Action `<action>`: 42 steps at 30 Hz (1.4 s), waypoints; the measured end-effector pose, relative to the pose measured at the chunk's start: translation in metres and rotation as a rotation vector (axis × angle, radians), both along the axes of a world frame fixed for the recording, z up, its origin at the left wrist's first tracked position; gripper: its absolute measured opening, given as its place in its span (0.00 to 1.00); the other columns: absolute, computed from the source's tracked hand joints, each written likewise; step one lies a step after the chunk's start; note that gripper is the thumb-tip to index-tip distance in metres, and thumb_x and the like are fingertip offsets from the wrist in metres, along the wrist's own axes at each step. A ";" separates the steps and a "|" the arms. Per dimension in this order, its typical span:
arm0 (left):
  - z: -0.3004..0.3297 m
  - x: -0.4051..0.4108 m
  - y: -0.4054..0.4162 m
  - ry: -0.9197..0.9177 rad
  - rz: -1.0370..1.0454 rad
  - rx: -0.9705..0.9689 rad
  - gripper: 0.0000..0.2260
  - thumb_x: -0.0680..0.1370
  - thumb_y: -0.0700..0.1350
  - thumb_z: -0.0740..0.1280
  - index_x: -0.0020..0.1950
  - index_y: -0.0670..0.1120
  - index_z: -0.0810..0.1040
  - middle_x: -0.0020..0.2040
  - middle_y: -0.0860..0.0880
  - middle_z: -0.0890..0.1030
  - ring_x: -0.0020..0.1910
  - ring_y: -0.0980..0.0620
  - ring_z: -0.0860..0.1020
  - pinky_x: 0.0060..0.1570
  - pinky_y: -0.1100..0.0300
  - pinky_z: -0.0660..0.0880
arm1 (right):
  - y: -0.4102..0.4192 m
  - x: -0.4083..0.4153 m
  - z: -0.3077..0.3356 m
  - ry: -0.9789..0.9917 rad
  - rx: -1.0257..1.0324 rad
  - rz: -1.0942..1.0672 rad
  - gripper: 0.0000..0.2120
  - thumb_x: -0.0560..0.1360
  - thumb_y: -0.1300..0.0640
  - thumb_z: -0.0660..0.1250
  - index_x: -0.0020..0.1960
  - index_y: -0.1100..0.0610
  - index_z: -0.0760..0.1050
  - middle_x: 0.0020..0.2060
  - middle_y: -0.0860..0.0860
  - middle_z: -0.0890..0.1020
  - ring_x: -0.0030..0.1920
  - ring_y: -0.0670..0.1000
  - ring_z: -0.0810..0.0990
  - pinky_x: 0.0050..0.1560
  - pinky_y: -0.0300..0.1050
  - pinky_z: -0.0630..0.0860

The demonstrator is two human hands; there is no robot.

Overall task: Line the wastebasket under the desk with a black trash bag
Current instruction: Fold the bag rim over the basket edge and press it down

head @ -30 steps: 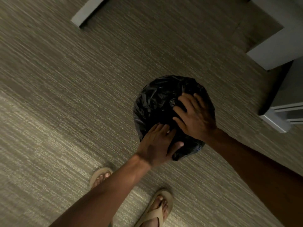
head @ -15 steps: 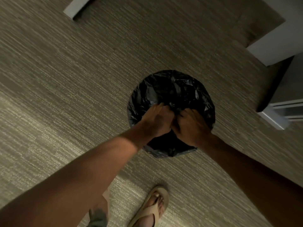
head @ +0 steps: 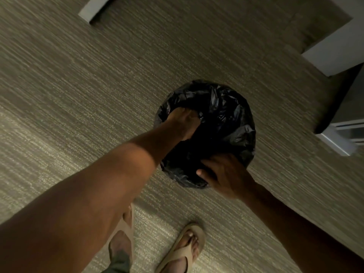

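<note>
A round wastebasket stands on the carpet, fully draped in a crinkled black trash bag (head: pixel 224 113); the basket's own surface is hidden. My left hand (head: pixel 184 123) reaches down into the bag's opening at its left side, with the fingers buried in the plastic. My right hand (head: pixel 224 175) clasps the near rim, its fingers curled over the bag's edge and the thumb on the outside.
Grey-beige carpet (head: pixel 98 95) surrounds the basket. White furniture legs or panels stand at the upper left (head: pixel 92 8), upper right (head: pixel 338 50) and right (head: pixel 342 136). My two feet in tan flip-flops (head: pixel 183 251) are just below the basket.
Both hands were together on top of the bag; the left has since pushed into the opening on the left, and the right has slid to the near rim.
</note>
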State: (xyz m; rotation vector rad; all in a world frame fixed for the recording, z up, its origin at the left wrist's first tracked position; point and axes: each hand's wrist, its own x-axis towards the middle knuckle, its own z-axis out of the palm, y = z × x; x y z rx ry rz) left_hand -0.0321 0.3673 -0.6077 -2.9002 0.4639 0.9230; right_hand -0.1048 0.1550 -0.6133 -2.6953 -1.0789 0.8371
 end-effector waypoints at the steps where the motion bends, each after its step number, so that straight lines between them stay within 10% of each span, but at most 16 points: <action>1: 0.001 -0.006 -0.004 -0.041 -0.028 -0.003 0.18 0.80 0.46 0.65 0.70 0.43 0.77 0.71 0.41 0.77 0.71 0.41 0.74 0.70 0.49 0.70 | -0.001 0.007 -0.001 -0.097 0.055 -0.025 0.32 0.83 0.33 0.48 0.64 0.53 0.80 0.58 0.53 0.85 0.63 0.56 0.80 0.66 0.57 0.73; 5: -0.006 -0.044 -0.019 -0.158 -0.083 -0.100 0.22 0.77 0.47 0.66 0.70 0.43 0.77 0.69 0.41 0.78 0.69 0.40 0.73 0.72 0.48 0.67 | 0.003 0.040 -0.006 -0.331 -0.109 0.113 0.21 0.80 0.48 0.61 0.69 0.57 0.77 0.66 0.57 0.81 0.75 0.61 0.71 0.74 0.65 0.64; 11: -0.020 -0.084 -0.024 0.353 -0.028 0.016 0.21 0.83 0.51 0.59 0.75 0.48 0.74 0.74 0.45 0.75 0.74 0.42 0.72 0.71 0.46 0.71 | -0.004 0.076 -0.020 -0.199 -0.525 0.153 0.35 0.82 0.34 0.48 0.84 0.49 0.52 0.82 0.54 0.62 0.82 0.60 0.54 0.80 0.64 0.38; 19: -0.009 -0.072 -0.017 0.001 0.019 -0.238 0.16 0.83 0.51 0.59 0.63 0.45 0.81 0.61 0.42 0.83 0.63 0.42 0.80 0.63 0.50 0.74 | 0.016 0.039 0.006 -0.437 -0.112 -0.036 0.23 0.81 0.40 0.56 0.54 0.55 0.82 0.51 0.54 0.86 0.62 0.59 0.78 0.65 0.60 0.66; 27: -0.016 -0.095 0.007 -0.002 0.092 -0.332 0.16 0.83 0.52 0.60 0.58 0.43 0.82 0.54 0.42 0.85 0.55 0.39 0.83 0.51 0.50 0.78 | -0.024 -0.039 -0.006 -0.271 -0.155 -0.313 0.33 0.82 0.33 0.49 0.81 0.50 0.63 0.83 0.61 0.54 0.84 0.62 0.42 0.75 0.76 0.53; 31: -0.021 -0.105 0.017 -0.301 0.039 -0.628 0.16 0.85 0.51 0.59 0.55 0.42 0.83 0.56 0.43 0.83 0.61 0.42 0.80 0.62 0.47 0.76 | -0.028 -0.047 -0.008 -0.313 0.145 -0.504 0.34 0.81 0.38 0.54 0.83 0.53 0.59 0.84 0.60 0.51 0.84 0.61 0.46 0.78 0.69 0.49; 36: 0.003 -0.126 0.012 -0.695 0.794 -0.752 0.13 0.81 0.47 0.67 0.64 0.46 0.80 0.60 0.46 0.78 0.61 0.47 0.74 0.60 0.53 0.72 | -0.023 -0.037 0.006 -0.204 0.452 -1.445 0.32 0.80 0.40 0.61 0.78 0.56 0.65 0.72 0.60 0.73 0.66 0.62 0.77 0.54 0.51 0.73; 40: 0.006 -0.141 0.017 -0.321 1.874 -0.946 0.23 0.77 0.50 0.73 0.71 0.50 0.73 0.60 0.49 0.77 0.61 0.49 0.78 0.55 0.55 0.77 | -0.027 -0.035 -0.005 0.186 0.587 -1.731 0.31 0.72 0.43 0.68 0.75 0.48 0.72 0.62 0.50 0.83 0.63 0.58 0.82 0.63 0.61 0.79; 42: 0.003 -0.145 0.019 -0.128 2.021 -1.143 0.16 0.79 0.47 0.72 0.65 0.50 0.77 0.54 0.52 0.83 0.52 0.54 0.82 0.43 0.64 0.79 | -0.024 -0.039 -0.010 0.178 0.556 -1.623 0.19 0.74 0.48 0.68 0.65 0.43 0.81 0.57 0.48 0.86 0.59 0.56 0.84 0.61 0.64 0.80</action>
